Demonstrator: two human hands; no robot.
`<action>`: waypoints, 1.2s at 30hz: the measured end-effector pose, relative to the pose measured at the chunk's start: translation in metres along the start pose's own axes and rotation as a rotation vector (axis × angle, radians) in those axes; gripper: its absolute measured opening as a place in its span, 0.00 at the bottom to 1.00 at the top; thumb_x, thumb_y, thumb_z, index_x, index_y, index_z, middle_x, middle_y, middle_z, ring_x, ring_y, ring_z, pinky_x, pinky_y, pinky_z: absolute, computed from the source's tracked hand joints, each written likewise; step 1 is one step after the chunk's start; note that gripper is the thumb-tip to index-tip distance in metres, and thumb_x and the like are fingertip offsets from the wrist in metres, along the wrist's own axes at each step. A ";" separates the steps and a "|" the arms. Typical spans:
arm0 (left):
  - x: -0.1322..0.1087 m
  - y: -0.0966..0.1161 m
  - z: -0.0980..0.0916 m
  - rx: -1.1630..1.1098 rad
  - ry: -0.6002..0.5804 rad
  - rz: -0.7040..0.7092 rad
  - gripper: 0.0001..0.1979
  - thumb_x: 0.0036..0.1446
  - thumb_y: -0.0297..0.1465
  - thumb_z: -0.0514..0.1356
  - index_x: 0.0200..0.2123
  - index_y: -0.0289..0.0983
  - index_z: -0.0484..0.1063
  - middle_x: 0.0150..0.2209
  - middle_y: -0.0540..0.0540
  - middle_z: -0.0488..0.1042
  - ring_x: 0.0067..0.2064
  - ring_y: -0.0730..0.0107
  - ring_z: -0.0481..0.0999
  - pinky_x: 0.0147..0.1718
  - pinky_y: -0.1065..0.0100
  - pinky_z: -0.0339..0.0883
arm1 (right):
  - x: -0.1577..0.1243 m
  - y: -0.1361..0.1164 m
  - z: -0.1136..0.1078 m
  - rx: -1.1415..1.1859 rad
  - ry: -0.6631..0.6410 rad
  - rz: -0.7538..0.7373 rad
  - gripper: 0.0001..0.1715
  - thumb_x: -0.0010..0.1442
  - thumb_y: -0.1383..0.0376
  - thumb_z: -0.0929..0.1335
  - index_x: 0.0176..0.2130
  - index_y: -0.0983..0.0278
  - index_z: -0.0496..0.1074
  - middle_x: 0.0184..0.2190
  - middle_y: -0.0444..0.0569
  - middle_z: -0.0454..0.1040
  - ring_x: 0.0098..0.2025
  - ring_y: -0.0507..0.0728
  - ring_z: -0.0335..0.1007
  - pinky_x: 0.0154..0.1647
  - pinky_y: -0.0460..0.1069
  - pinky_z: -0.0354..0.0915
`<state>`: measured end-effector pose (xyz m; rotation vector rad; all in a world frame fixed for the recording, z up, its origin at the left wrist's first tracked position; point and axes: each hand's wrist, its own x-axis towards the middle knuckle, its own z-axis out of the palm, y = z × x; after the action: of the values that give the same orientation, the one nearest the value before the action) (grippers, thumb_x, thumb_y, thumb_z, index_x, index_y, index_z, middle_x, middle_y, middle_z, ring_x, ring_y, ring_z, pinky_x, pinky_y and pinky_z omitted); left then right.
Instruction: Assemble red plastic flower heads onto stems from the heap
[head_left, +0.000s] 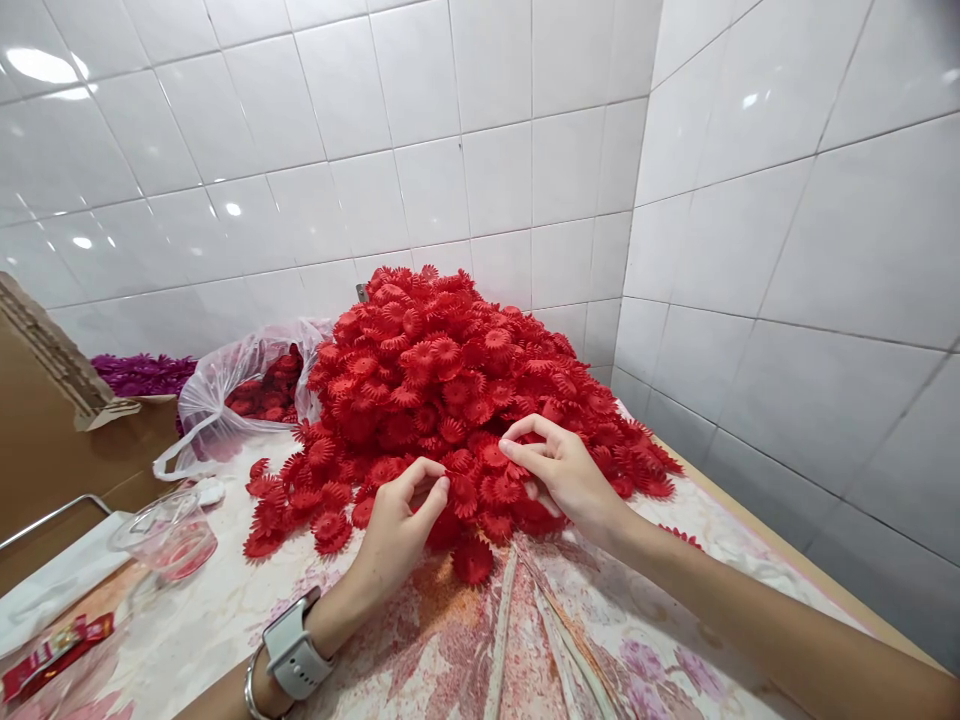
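Some flowers (504, 490) half-hidden behind right hand (564, 472)

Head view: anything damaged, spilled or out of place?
Yes. The cardboard at the left has a ragged edge, as if torn. The tablecloth is blotched reddish-orange in front of the red flower pile, perhaps stained. One red piece lies apart on the right.

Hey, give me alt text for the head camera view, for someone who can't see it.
A person's left hand and right hand, fingers curled, are at a large heap of red flower-shaped pieces; whether the hands hold anything is unclear. The heap lies on a flower-patterned cloth before white tiled walls, with a translucent bag of similar pieces to its left.
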<state>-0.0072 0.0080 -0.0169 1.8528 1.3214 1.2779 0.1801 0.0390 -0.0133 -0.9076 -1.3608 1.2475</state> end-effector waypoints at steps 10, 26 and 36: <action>-0.005 0.007 0.004 -0.066 -0.200 0.088 0.08 0.58 0.32 0.56 0.29 0.39 0.73 0.48 0.43 0.76 0.50 0.62 0.73 0.50 0.64 0.61 | -0.014 0.001 0.009 -0.233 -0.219 -0.192 0.09 0.59 0.64 0.66 0.42 0.60 0.66 0.33 0.44 0.71 0.36 0.55 0.68 0.39 0.51 0.63; -0.005 0.012 0.001 -0.229 -0.224 -0.012 0.08 0.55 0.33 0.59 0.27 0.38 0.75 0.39 0.46 0.77 0.41 0.65 0.75 0.42 0.69 0.66 | -0.013 -0.002 0.006 -0.175 -0.225 -0.132 0.11 0.56 0.61 0.70 0.37 0.60 0.64 0.21 0.36 0.65 0.23 0.50 0.58 0.27 0.46 0.54; 0.012 -0.007 -0.007 -0.213 0.108 -0.085 0.07 0.50 0.35 0.62 0.28 0.37 0.76 0.28 0.50 0.77 0.33 0.68 0.72 0.36 0.69 0.64 | -0.010 -0.001 0.006 -0.091 -0.137 -0.124 0.07 0.56 0.62 0.68 0.36 0.61 0.65 0.25 0.40 0.68 0.27 0.52 0.63 0.31 0.49 0.59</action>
<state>-0.0154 0.0215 -0.0152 1.5857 1.2505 1.4306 0.1760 0.0278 -0.0139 -0.7997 -1.5691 1.1778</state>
